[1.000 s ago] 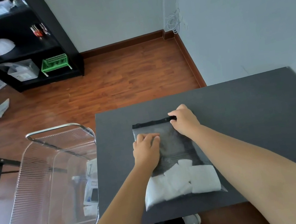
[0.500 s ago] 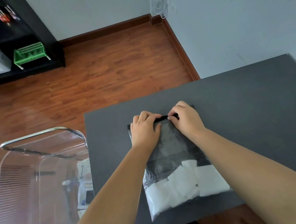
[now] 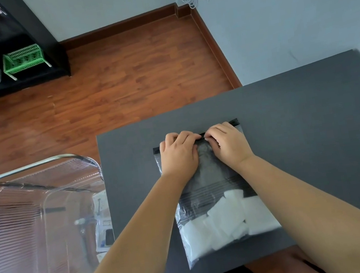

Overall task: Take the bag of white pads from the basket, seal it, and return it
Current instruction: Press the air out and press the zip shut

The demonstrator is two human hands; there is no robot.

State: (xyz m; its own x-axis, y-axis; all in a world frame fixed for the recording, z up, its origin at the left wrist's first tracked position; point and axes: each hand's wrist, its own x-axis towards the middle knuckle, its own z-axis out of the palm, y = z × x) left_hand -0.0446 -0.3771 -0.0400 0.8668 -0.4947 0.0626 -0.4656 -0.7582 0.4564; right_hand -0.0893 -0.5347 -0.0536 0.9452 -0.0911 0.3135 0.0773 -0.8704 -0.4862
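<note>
The clear bag [image 3: 215,191] of white pads [image 3: 229,220] lies flat on the dark table [image 3: 303,141], its black zip strip [image 3: 233,122] at the far end. The left hand [image 3: 178,154] and right hand [image 3: 229,144] sit side by side, fingertips pinched on that strip (nearly touching). The transparent basket [image 3: 43,227] stands just left of the table.

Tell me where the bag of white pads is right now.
In the head view, the bag of white pads lies flat on the dark table, right of the clear basket, with the left hand and right hand pressing its black top strip.
</note>
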